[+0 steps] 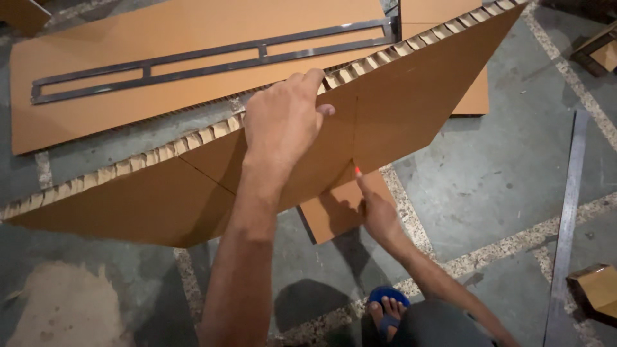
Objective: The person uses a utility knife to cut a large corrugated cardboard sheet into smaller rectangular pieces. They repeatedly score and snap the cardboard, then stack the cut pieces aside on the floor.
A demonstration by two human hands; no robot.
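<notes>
**Two hands on an upright honeycomb cardboard panel**

The left hand [283, 122] grips the top edge of a thick brown honeycomb cardboard panel [418, 96], fingers curled over the exposed cell edge and thumb on the near face. The panel stands on edge above the concrete floor [488, 186], running diagonally from lower left to upper right, with creased lines across its near face. The right hand [376, 212] is closed around a thin tool with a red tip [357, 171], which touches the panel's lower edge at a line. A smaller cardboard piece [334, 209] sits just behind that hand. Beyond the panel, a flat cardboard sheet [128, 71] lies on the floor carrying a long metal frame [212, 61]. A metal straightedge [569, 218] lies at right, and a blue sandal [387, 305] shows below.
</notes>
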